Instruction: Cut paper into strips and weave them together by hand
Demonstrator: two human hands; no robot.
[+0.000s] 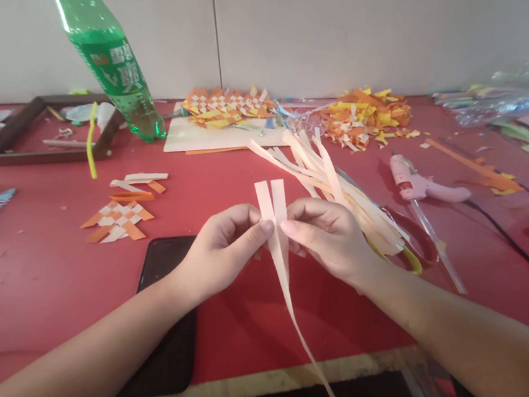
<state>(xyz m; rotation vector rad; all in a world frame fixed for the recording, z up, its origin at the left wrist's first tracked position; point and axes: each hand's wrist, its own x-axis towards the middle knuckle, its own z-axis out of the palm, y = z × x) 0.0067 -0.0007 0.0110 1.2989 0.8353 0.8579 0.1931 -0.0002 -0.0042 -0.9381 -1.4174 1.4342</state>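
Paper strip pinched between left hand, right hand fingertips.

Soft, even light fills the scene, bright without harsh glare. The red desk shows only faint shadows, one just left of the glue gun. The left hand, right hand and strip are sharp. The bottle leans with wide-angle distortion and carries a white highlight.
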